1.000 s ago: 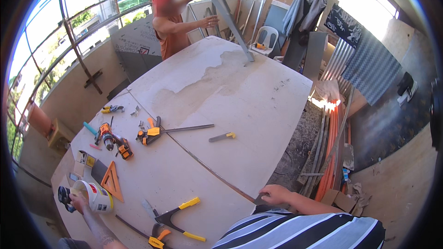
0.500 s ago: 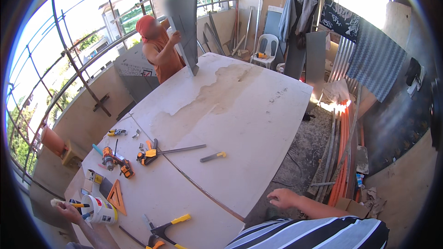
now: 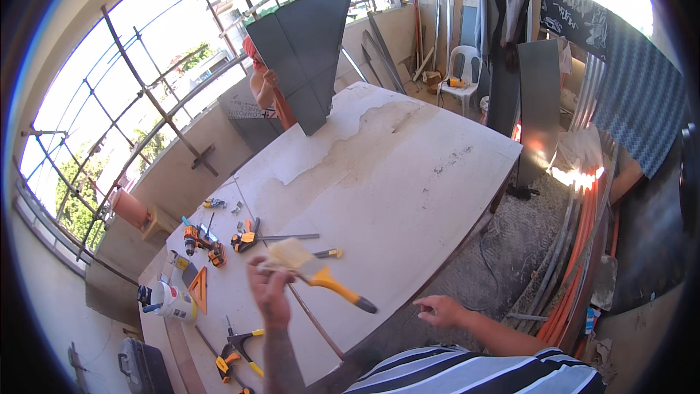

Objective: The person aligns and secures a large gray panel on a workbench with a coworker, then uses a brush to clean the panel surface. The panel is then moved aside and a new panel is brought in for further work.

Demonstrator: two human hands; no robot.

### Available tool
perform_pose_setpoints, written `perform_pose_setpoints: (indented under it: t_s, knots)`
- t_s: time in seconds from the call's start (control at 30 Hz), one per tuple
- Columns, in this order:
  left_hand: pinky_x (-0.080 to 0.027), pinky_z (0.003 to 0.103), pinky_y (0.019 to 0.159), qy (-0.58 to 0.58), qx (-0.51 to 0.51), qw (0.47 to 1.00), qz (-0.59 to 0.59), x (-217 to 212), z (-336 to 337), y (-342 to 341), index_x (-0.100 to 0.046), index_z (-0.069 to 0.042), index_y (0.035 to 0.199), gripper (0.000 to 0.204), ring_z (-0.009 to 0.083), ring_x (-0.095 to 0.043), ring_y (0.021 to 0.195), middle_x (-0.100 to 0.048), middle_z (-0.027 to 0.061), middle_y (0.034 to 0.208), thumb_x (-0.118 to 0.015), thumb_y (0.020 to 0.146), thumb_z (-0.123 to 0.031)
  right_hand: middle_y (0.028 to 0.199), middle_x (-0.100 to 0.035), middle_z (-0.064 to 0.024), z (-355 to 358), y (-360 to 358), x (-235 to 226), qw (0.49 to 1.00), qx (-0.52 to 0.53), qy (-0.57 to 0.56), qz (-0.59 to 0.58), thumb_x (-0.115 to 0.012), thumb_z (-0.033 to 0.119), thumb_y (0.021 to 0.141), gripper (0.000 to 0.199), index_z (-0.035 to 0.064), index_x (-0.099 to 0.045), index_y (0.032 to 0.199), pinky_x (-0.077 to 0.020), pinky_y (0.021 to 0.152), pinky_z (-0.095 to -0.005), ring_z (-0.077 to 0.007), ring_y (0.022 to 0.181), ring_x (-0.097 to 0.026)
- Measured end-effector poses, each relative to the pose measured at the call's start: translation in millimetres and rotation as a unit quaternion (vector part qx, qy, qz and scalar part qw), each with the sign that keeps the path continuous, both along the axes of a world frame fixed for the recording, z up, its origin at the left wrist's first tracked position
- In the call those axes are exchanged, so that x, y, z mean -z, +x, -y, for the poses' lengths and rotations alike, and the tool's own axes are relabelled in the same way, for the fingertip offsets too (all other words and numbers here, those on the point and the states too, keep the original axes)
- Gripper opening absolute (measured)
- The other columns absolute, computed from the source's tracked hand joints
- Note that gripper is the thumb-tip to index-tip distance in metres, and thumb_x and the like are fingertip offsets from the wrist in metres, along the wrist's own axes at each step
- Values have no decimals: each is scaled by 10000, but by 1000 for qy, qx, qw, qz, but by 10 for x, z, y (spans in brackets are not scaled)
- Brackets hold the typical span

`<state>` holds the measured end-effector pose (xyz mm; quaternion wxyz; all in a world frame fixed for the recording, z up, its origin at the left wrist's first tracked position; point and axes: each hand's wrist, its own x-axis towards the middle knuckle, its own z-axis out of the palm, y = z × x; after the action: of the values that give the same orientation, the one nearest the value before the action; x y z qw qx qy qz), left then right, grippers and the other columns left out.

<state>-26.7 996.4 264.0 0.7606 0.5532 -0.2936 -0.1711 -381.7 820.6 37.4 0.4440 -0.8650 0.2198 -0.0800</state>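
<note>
Paintbrush (image 3: 315,271) sits gripped in the raised left hand (image 3: 268,288), while the right hand (image 3: 440,311), seemingly open, rests apart at the table (image 3: 408,175) edge.

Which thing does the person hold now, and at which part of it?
The left hand holds a paintbrush near the bristle end of its yellow handle. The right hand holds nothing.

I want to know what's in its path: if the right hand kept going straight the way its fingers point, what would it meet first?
The right hand points left, at the board edge; it would likely first meet the dark tip of the yellow-handled paintbrush that the left hand holds, though depth is unclear.
</note>
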Motion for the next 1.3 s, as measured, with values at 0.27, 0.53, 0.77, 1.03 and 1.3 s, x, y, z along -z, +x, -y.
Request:
perform_pose_setpoints:
  t_s: [0.27,0.53,0.77,1.03,1.3]
  knots:
    - [-583,342,839,42,317,935,-153,473,1318,-1619,-466,-58,1329,392,187,-687,925,-659,122,1099,-613,978,36,1372,-614,-167,224,-68,-504,946,113,30,303,-728,329,1002,779,67,-370,1642,-491,1081,-397,-285,1248,-615]
    - [-524,342,937,261,508,818,-74,988,2022,-2006,-511,-37,1382,423,179,-630,1027,-640,100,1168,-618,974,-12,1444,-579,-156,535,-801,-565,776,353,307,422,-691,212,1019,717,-4,-370,1623,-425,1151,-361,-237,1314,-565]
    - [-521,358,958,340,646,682,48,1625,2830,-2383,-512,-11,1480,551,218,-656,1069,-690,142,1126,-634,970,-179,1508,-556,-147,913,-1661,-89,809,486,183,278,-618,143,1022,690,-19,-347,1636,-403,1194,-382,-236,1403,-530]
    - [-536,406,975,299,594,742,89,1926,4214,-2670,-585,-10,1406,476,253,-691,1075,-727,147,1115,-642,976,-204,1325,-646,-112,1237,-2840,1198,600,730,206,254,-631,102,1024,550,37,-453,1540,-539,964,-333,-212,1152,-661]
    - [-531,436,995,283,464,817,192,2229,5640,-3141,-627,-26,1350,414,288,-677,1100,-702,162,1133,-652,967,-180,1298,-651,-113,2084,-3826,1604,563,802,153,128,-628,97,1016,516,37,-473,1504,-541,949,-336,-214,1125,-665]
